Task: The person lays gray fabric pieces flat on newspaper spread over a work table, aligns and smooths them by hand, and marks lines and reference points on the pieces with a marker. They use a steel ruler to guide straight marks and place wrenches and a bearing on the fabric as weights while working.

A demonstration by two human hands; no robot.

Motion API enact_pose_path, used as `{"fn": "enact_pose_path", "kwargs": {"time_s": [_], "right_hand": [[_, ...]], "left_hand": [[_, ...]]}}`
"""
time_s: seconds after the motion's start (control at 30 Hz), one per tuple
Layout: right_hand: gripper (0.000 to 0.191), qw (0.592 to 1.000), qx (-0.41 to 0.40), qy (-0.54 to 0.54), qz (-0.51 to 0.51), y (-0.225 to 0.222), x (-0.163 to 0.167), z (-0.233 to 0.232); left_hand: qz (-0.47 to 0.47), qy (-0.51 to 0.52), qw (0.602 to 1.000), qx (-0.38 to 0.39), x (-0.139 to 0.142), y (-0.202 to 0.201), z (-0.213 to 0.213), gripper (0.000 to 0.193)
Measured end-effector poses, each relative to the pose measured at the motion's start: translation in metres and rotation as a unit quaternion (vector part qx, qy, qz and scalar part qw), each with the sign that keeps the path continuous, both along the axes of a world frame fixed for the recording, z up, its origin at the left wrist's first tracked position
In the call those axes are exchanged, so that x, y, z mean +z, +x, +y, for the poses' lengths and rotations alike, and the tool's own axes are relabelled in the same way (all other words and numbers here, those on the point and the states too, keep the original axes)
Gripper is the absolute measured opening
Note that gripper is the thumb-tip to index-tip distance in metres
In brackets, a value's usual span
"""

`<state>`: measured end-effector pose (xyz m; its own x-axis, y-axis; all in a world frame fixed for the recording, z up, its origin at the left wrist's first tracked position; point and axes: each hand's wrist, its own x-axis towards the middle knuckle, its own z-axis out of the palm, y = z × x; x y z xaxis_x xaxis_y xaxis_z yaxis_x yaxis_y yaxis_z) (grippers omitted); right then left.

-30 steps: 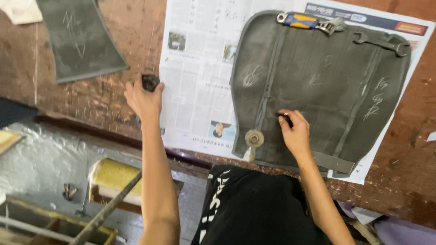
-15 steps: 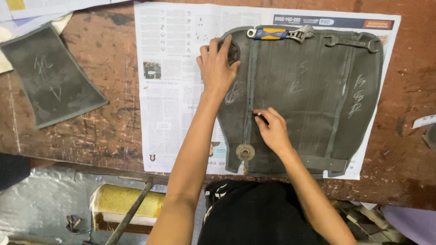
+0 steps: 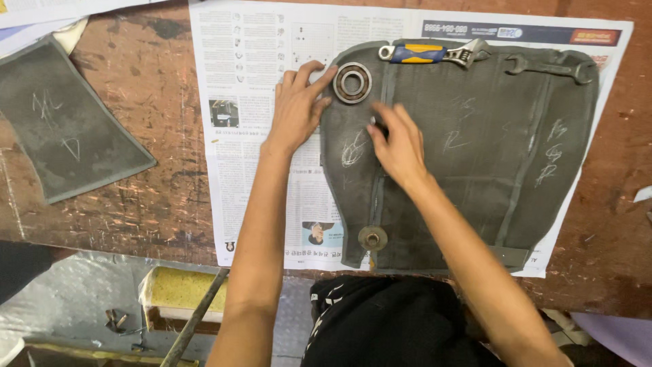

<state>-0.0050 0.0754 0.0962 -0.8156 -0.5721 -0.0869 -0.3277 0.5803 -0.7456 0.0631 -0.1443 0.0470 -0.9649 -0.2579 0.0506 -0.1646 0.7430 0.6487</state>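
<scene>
A large dark rubber sheet with chalk marks lies on newspaper. A round metal bearing rests on its upper left corner. My left hand lies flat on the newspaper with fingers spread, its fingertips against the bearing's left rim. My right hand rests on the sheet just below the bearing, fingers pinched on a small dark object that I cannot identify. A round metal valve fitting sits at the sheet's lower left edge.
An adjustable wrench with a blue and yellow handle and an open-ended spanner lie along the sheet's top edge. A smaller rubber piece lies at the left on the worn brown table. A yellow sponge block sits below the table edge.
My left hand carried the bearing from the bare table onto the sheet's upper left corner and now rests beside it. My right hand moved up the sheet toward the bearing.
</scene>
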Motion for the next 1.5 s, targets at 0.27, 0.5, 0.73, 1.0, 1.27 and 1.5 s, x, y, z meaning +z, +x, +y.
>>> {"fn": "enact_pose_path", "kwargs": {"time_s": [0.27, 0.5, 0.73, 1.0, 1.27, 1.5], "right_hand": [[0.077, 0.991, 0.013, 0.127, 0.033, -0.033, -0.008, -0.062], [0.073, 0.991, 0.002, 0.126, 0.037, -0.025, -0.025, -0.059], [0.075, 0.993, -0.018, 0.113, 0.005, -0.029, -0.026, -0.065], [0.079, 0.994, -0.012, 0.109, 0.008, -0.034, -0.038, -0.06], [0.068, 0.997, -0.02, 0.072, 0.024, 0.003, -0.018, 0.014], [0.079, 0.983, 0.005, 0.184, 0.022, 0.039, -0.009, 0.05]], "left_hand": [[-0.06, -0.066, 0.996, -0.027, 0.023, -0.014, -0.023, 0.067], [-0.076, -0.069, 0.994, -0.024, 0.015, -0.014, -0.024, 0.07], [-0.088, -0.081, 0.992, -0.03, 0.015, -0.018, -0.024, 0.078], [-0.108, -0.08, 0.99, -0.039, 0.018, -0.019, -0.021, 0.084], [-0.03, -0.116, 0.991, -0.063, 0.001, -0.001, -0.015, 0.083], [-0.048, -0.154, 0.985, -0.066, -0.021, 0.07, 0.058, 0.068]]}}
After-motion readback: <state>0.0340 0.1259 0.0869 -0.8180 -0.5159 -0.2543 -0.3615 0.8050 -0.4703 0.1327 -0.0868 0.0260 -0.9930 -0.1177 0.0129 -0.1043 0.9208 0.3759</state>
